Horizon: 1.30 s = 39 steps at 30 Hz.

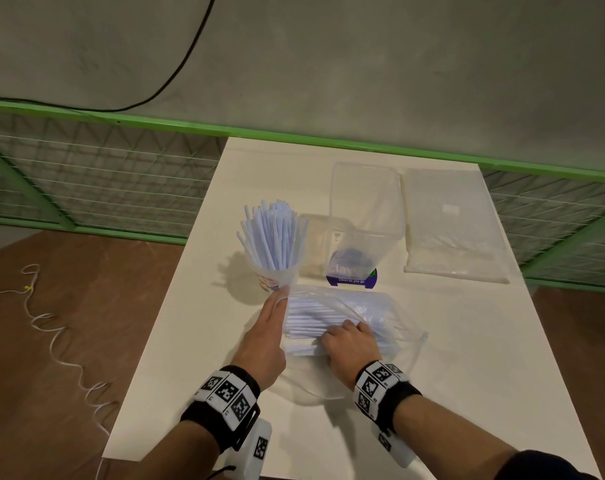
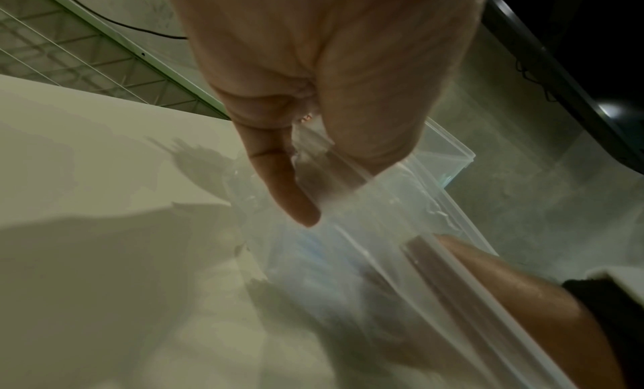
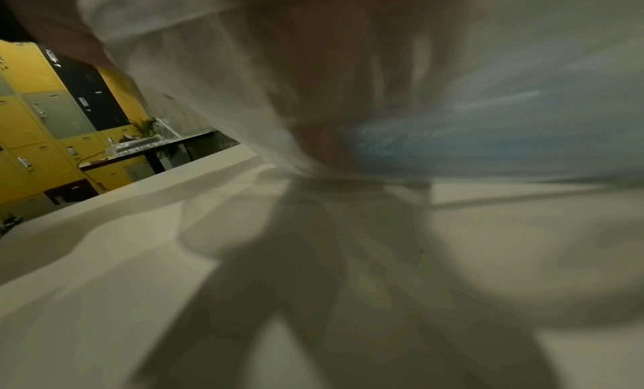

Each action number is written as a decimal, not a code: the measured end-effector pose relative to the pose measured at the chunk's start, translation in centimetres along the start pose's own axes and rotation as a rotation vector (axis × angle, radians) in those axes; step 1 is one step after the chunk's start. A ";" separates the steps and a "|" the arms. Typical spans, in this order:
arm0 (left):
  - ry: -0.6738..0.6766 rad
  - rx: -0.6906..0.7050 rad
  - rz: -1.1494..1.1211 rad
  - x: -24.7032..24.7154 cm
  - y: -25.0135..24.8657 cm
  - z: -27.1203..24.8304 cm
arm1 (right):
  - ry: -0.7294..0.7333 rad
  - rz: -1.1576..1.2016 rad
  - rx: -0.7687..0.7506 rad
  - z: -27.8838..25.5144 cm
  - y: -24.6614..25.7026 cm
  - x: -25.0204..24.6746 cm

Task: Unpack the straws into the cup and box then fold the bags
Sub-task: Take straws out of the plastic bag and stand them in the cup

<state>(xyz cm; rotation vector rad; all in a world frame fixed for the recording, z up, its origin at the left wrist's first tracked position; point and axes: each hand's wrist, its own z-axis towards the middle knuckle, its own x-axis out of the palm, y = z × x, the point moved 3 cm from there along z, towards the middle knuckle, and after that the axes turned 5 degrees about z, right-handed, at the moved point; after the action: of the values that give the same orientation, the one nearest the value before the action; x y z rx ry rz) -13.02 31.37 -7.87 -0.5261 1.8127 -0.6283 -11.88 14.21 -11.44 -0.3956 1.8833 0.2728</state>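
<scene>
Left hand (image 1: 272,327): we pinch the rim of the open bag (image 1: 373,308). Right hand (image 1: 350,344): curled on bagged straws (image 1: 308,320). Cup (image 1: 271,277) just beyond bag, box (image 1: 365,216) behind, on counter (image 1: 190,341). Only our left wrist view confirms the pinch.

The flat rectangular table top (image 1: 204,341) is cream white. At its centre a clear plastic cup (image 1: 271,277) carries small red and blue print and holds pale blue straws (image 1: 273,233). At three o'clock of it a clear plastic box (image 1: 365,202) bears a dark blue label (image 1: 351,277) with white lettering and a green patch. At twelve o'clock runs a bright green rail (image 1: 86,114) over grey mesh. Both wristbands (image 1: 225,398) are black with black-and-white square code patterns. At nine o'clock the floor (image 1: 34,341) is brown.
</scene>
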 end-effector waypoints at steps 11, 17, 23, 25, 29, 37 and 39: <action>0.015 -0.013 -0.009 -0.3 -0.3 0.0 | 0.022 0.106 -0.012 0.1 -0.1 -0.8; 0.023 -0.008 0.001 -0.2 -0.3 0.1 | 0.085 0.158 -0.070 -0.5 -0.8 -0.4; 0.013 -0.008 -0.012 -0.5 -0.6 0.0 | 0.021 0.161 -0.021 -0.3 -0.5 -0.2; 0.012 -0.007 -0.008 -0.6 -0.5 -0.1 | -0.002 0.163 -0.024 -0.3 -0.5 -0.1; 0.014 -0.004 -0.001 -0.5 -0.3 -0.2 | 0.021 0.127 -0.015 -0.1 -0.4 0.1; 0.016 0.000 0.003 -0.6 -0.6 -0.2 | 0.074 0.019 0.023 0.4 0.5 -0.4; 0.021 0.006 0.000 -0.6 -0.6 -0.2 | 0.076 0.008 0.012 0.2 0.7 -0.4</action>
<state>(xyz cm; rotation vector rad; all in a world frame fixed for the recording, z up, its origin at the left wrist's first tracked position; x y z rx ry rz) -13.01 31.27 -6.98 -0.5176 1.8296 -0.6408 -11.88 15.01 -11.12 -0.3949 1.9607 0.2548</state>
